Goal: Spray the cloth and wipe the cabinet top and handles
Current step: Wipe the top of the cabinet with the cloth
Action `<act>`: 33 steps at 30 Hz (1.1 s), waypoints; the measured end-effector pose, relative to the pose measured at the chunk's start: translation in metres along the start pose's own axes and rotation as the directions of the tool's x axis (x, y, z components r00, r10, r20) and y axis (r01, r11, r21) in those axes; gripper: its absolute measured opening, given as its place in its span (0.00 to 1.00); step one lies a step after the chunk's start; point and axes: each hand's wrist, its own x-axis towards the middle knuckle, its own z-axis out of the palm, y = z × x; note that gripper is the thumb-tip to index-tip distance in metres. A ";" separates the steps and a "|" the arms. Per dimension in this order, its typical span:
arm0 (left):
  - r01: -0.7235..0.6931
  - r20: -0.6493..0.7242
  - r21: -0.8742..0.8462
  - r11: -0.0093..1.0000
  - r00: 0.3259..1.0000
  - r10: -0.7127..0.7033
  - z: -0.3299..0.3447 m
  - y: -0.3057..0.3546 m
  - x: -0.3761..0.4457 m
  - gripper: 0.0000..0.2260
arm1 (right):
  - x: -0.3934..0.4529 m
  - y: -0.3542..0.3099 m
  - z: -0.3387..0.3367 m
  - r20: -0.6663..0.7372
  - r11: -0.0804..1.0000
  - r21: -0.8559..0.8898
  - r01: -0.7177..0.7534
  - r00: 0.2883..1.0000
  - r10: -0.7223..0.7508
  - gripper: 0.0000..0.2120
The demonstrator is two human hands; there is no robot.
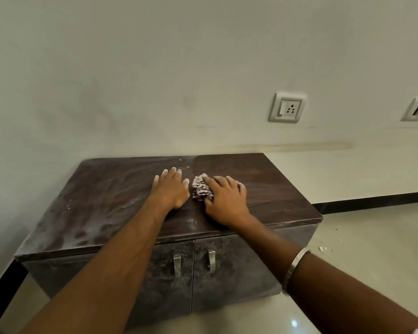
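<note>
Both forearms reach over the dusty cabinet top [263, 186]: left hand [170, 189] flat (fingers straight), right hand [226, 201] pressing the crumpled cloth [199, 188].

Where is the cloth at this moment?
In the head view the cloth lies bunched on the cabinet top, near its middle, under the fingers of the right hand. The left hand rests flat just to its left.
</note>
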 end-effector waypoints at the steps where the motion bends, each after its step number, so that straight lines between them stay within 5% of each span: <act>1: 0.002 0.000 -0.002 1.000 1.000 -0.002 -0.001 -0.001 -0.001 0.26 | -0.004 -0.008 0.003 0.002 1.000 0.003 0.027 1.000 -0.027 0.29; 15: 0.114 0.000 0.081 0.990 0.993 -0.115 -0.020 -0.067 -0.046 0.24 | -0.070 -0.034 0.000 -0.013 0.953 -0.015 0.302 0.953 -0.302 0.27; 25: 0.118 0.024 0.097 0.988 0.992 -0.121 -0.026 -0.092 -0.082 0.24 | -0.058 -0.033 -0.007 0.047 0.994 -0.056 0.098 0.994 -0.095 0.28; 33: 0.132 0.013 0.037 0.991 0.991 -0.133 -0.025 -0.095 -0.090 0.25 | -0.074 -0.066 0.006 0.060 0.960 0.012 0.278 0.958 -0.279 0.28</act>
